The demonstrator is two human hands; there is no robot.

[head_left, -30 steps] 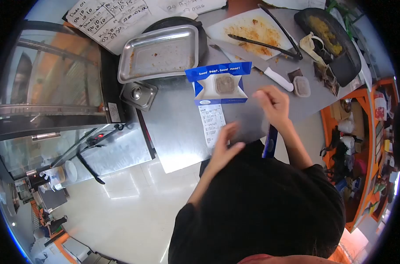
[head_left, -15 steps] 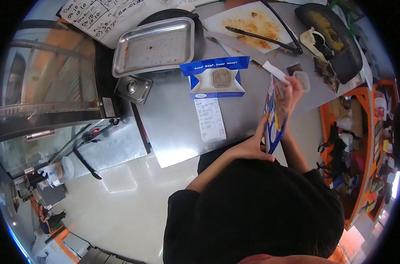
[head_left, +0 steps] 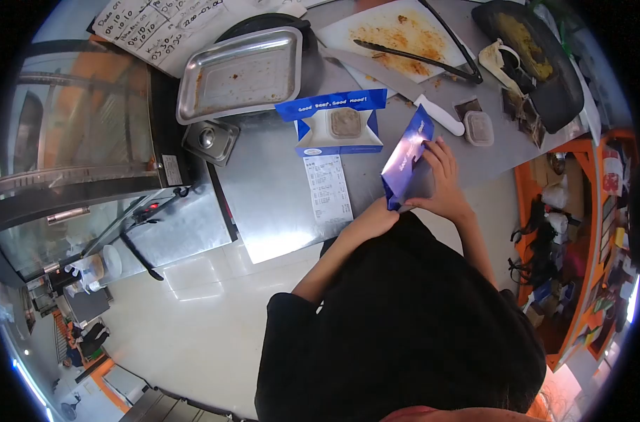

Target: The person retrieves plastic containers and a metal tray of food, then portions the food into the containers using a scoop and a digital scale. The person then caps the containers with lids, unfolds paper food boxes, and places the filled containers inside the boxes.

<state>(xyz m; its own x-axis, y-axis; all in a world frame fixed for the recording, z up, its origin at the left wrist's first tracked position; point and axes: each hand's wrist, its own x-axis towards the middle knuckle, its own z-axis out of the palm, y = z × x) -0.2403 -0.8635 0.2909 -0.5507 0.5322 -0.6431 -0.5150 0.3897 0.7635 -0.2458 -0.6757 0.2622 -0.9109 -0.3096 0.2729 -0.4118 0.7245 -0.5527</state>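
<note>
A blue cardboard food box (head_left: 406,160) with white lettering and a bright glare is held slanted over the front edge of the steel table. My left hand (head_left: 378,219) grips its lower end, with the fingertips partly hidden behind it. On the box's right side, my right hand (head_left: 441,184) closes around it with bent fingers. To the left stands another blue and white box (head_left: 340,149), its lid raised, holding a small clear tub (head_left: 345,123) with brownish contents. A printed receipt (head_left: 328,188) lies flat below that second box.
Beyond my right hand lie a white-handled knife (head_left: 439,116), a lidded tub (head_left: 479,129) and dark sachets (head_left: 522,112). Black tongs (head_left: 418,58) rest across a stained cutting board (head_left: 432,35). A steel tray (head_left: 246,74) and a black tray (head_left: 570,98) stand farther back.
Both hands have turned the held box, so its lettered blue panel now faces up. The right hand has moved down and left, away from near the knife handle. The view has shifted slightly.
</note>
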